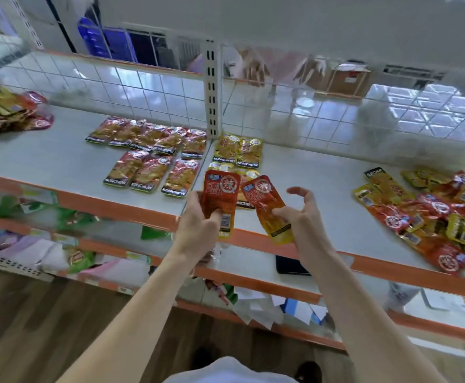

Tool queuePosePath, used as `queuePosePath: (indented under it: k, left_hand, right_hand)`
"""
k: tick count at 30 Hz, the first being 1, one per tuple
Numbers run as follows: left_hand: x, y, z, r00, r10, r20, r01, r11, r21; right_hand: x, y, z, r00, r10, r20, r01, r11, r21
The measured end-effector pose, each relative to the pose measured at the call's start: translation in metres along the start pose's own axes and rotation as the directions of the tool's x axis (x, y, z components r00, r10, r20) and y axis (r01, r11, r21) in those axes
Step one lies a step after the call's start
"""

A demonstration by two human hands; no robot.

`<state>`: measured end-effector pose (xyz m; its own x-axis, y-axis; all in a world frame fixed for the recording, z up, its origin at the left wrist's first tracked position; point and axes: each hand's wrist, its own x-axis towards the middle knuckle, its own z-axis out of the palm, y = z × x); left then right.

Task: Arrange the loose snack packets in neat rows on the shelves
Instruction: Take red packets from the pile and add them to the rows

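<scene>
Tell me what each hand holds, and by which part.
The left hand grips a red packet by its lower half, thumb on the front. The right hand pinches a second red packet at its lower right edge.

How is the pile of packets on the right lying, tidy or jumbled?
Jumbled: the pile has packets overlapping at every angle, unlike the flat rows to its left.

left grip (198, 230) clasps packet (220, 194); right grip (306, 219) pinches second packet (264, 200)
</scene>
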<state>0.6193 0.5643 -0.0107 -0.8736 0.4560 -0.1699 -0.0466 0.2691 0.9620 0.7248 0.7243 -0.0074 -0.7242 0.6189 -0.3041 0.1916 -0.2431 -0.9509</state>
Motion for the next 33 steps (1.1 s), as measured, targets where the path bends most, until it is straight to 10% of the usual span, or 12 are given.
queuePosePath:
  k: [14,33]
  left_hand:
    - [0.007,-0.013,-0.036,0.975,-0.106,0.197,0.206,0.771,-0.602]
    - [-0.014,-0.007,-0.069,0.951,-0.099,-0.293,0.052,0.985,-0.163]
  right_hand:
    - [0.000,0.014,0.039,0.983,0.075,0.167,-0.086,0.995,0.058]
    - [0.013,0.011,0.065,0.965,0.052,0.258,-0.059,0.998,0.021]
